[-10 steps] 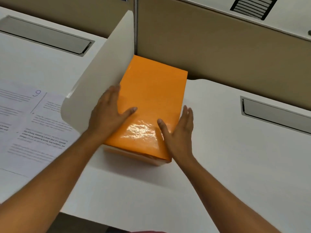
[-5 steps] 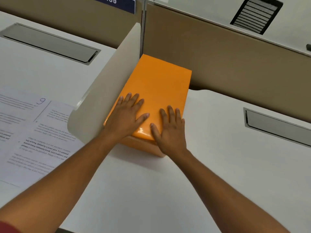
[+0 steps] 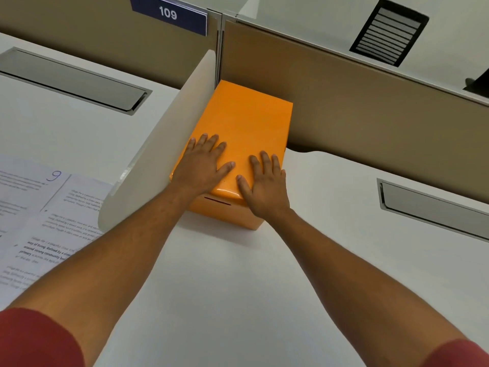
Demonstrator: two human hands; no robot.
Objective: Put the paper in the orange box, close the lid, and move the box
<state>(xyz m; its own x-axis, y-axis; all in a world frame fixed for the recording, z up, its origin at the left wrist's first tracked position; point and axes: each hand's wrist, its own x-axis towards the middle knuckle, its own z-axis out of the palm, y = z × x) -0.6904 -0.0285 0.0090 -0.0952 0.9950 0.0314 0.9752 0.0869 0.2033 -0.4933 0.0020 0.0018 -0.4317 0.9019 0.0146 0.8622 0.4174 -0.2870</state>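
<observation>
A glossy orange box [image 3: 246,120] stands on the white desk, its far end against the brown partition, with its lid down. My left hand [image 3: 202,164] lies flat on the near left of the lid, fingers spread. Flat on the near right corner rests my right hand [image 3: 264,181], its heel over the front edge. A thin dark slot [image 3: 217,201] shows on the box's front face. The paper inside is hidden.
A white curved divider [image 3: 161,144] stands just left of the box. Printed sheets [image 3: 47,221] lie on the left desk. Grey cable trays [image 3: 76,80] [image 3: 434,207] are set in both desks. A brown partition [image 3: 357,107] runs behind, with a "109" sign [image 3: 169,14].
Both hands moved from the box's sides onto the lid and now lie flat there. The box slid away, up against the partition.
</observation>
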